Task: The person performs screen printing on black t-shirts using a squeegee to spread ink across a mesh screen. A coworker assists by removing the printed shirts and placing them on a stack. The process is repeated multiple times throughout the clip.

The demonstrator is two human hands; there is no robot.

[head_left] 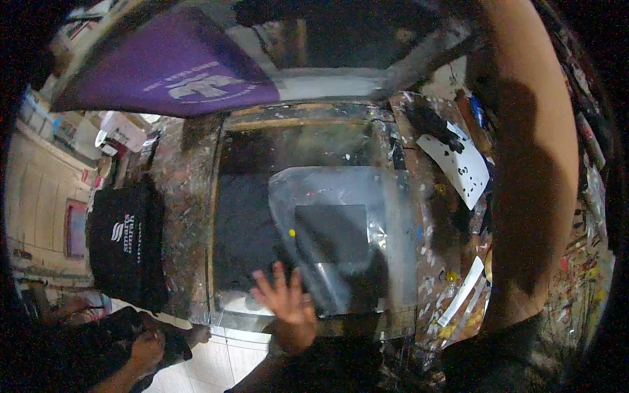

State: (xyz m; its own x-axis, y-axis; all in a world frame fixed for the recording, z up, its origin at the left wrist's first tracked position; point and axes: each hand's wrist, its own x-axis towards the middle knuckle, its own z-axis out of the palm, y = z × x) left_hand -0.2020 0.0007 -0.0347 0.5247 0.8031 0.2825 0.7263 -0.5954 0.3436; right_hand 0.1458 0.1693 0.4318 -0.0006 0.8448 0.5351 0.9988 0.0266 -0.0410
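The left hand (pixel 286 302) lies at about 6 o'clock in the view, with fingers spread wide and open, pressed flat on the near edge of a clear plastic sheet (pixel 341 229). This sheet sits in the centre, on a dark screen frame (pixel 223 196) that rests on a paint-spotted table (pixel 183 216). The right arm (pixel 531 164) rises along the 3 o'clock side up toward 12 o'clock; its hand is out of sight, so I cannot tell its state. A purple cloth (pixel 170 65) hangs at 11 o'clock. A black shirt (pixel 124 249) lies at 9 o'clock. Another person's hand (pixel 147 347) is at 7 o'clock. A white paper with black stains (pixel 458 164) lies at 2 o'clock.
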